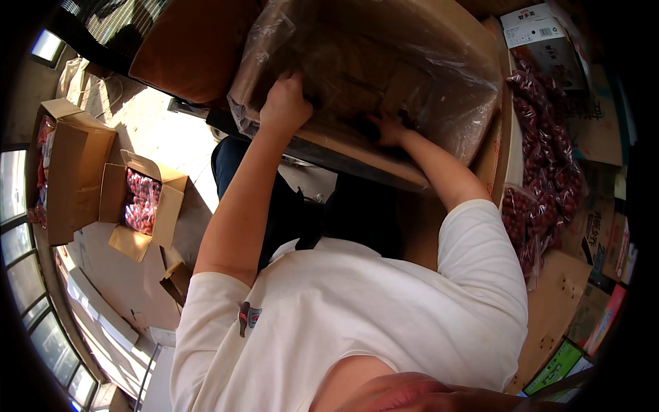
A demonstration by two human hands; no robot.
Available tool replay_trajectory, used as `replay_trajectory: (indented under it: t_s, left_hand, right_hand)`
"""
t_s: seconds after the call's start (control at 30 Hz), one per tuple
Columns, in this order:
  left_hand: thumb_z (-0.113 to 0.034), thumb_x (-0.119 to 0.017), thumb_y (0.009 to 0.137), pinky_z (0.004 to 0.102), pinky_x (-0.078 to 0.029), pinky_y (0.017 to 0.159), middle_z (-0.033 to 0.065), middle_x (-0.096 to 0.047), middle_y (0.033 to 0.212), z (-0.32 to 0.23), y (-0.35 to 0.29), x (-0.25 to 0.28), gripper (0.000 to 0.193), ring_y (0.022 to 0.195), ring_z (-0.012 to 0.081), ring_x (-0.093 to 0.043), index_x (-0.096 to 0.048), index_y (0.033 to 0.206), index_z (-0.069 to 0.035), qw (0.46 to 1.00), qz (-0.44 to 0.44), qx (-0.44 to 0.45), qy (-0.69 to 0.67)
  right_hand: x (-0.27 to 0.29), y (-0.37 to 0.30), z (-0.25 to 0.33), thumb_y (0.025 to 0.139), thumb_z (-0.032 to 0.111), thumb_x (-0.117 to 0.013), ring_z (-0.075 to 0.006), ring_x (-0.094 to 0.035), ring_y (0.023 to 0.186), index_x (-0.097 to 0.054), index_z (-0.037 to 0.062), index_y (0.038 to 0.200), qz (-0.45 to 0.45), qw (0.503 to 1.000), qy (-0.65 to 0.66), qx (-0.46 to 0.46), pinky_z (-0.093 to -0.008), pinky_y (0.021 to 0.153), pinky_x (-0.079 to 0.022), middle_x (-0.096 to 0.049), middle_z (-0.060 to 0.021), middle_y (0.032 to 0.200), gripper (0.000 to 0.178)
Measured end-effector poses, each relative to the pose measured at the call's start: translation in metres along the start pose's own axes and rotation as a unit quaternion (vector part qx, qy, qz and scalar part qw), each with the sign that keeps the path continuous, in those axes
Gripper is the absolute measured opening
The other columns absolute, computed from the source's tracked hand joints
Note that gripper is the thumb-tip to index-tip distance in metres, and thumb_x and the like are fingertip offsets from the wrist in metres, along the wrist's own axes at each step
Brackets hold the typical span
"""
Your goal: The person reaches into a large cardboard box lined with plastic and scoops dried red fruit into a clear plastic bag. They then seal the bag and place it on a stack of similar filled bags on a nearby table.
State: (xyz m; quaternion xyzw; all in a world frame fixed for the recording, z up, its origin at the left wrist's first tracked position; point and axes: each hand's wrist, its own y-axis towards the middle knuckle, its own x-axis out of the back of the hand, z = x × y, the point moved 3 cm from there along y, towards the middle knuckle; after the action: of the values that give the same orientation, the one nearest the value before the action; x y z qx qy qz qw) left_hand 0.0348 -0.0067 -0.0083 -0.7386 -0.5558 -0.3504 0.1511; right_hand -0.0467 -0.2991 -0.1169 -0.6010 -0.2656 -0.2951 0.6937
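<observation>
Both my arms reach into a large cardboard box (371, 147) lined with a clear plastic bag (467, 117). Inside its near left part, my left hand (287, 103) is closed, its fingers curled down; whatever they hold is hidden in shadow. My right hand (390, 129) is lower in the box toward the right, with fingers apart close to the bottom. Dark patches lie around its fingertips, too dim to tell as objects or shadow. Crumpled liner film hangs over the box's left edge, next to my left wrist.
Bags of dark red round fruit (546, 144) lie along the right, below a white and grey carton (542, 44). On the left stand an open carton (175, 199) with bagged red fruit and a taller carton (79, 161). A brown cushion-like thing (189, 51) adjoins the box.
</observation>
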Motion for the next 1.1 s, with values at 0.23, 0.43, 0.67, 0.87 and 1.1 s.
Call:
replay_trajectory:
  t_s: [0.23, 0.43, 0.67, 0.87, 1.1]
  left_hand:
    - [-0.002, -0.063, 0.064, 0.0429, -0.049, 0.086, 0.0228, -0.058, 0.111, -0.001, 0.001, 0.001, 0.043, 0.101, 0.0398, -0.057, -0.061, 0.107, 0.0, 1.0, 0.014, 0.013, 0.0]
    - [-0.003, -0.066, 0.064, 0.0419, -0.049, 0.087, 0.0228, -0.059, 0.111, -0.002, 0.001, 0.0, 0.046, 0.102, 0.0393, -0.058, -0.061, 0.11, 0.0, 1.0, 0.018, 0.022, 0.006]
    - [-0.003, -0.066, 0.063, 0.0427, -0.049, 0.085, 0.0224, -0.059, 0.108, 0.0, -0.001, 0.001, 0.044, 0.1, 0.0396, -0.058, -0.062, 0.107, 0.0, 1.0, 0.011, 0.012, 0.006]
    - [0.002, -0.058, 0.066, 0.0451, -0.051, 0.083, 0.0222, -0.057, 0.109, -0.005, -0.002, 0.003, 0.037, 0.098, 0.041, -0.058, -0.061, 0.102, 0.001, 1.0, 0.009, 0.006, 0.003]
    - [0.001, -0.06, 0.065, 0.0446, -0.05, 0.083, 0.0228, -0.056, 0.11, -0.001, -0.002, 0.001, 0.039, 0.099, 0.041, -0.058, -0.06, 0.104, 0.001, 1.0, 0.011, 0.006, 0.003]
  right_hand:
    - [-0.01, 0.01, -0.013, 0.067, 0.023, -0.077, -0.0449, -0.035, 0.128, -0.026, 0.0287, 0.145, -0.033, 0.999, 0.004, 0.014, -0.0484, 0.104, -0.038, -0.025, -0.0231, 0.143, 0.093]
    - [-0.015, 0.012, -0.013, 0.067, 0.017, -0.075, -0.0445, -0.032, 0.13, -0.031, 0.0285, 0.142, -0.044, 0.999, 0.005, 0.013, -0.0483, 0.105, -0.037, -0.027, -0.0222, 0.142, 0.087]
    - [-0.017, 0.016, -0.01, 0.068, 0.012, -0.072, -0.0405, -0.039, 0.127, -0.04, 0.0235, 0.139, -0.027, 0.998, 0.024, 0.054, -0.0457, 0.104, -0.038, -0.036, -0.0192, 0.14, 0.079]
    - [-0.028, 0.031, -0.024, 0.066, 0.012, -0.075, -0.0376, -0.044, 0.123, -0.05, 0.0165, 0.129, -0.029, 0.997, 0.009, 0.077, -0.044, 0.102, -0.04, -0.045, -0.0202, 0.133, 0.068]
    - [0.01, 0.013, -0.029, 0.072, 0.013, -0.073, -0.0307, -0.051, 0.117, -0.048, 0.0103, 0.132, 0.035, 0.987, 0.142, 0.067, -0.0405, 0.097, -0.043, -0.052, -0.0164, 0.128, 0.065]
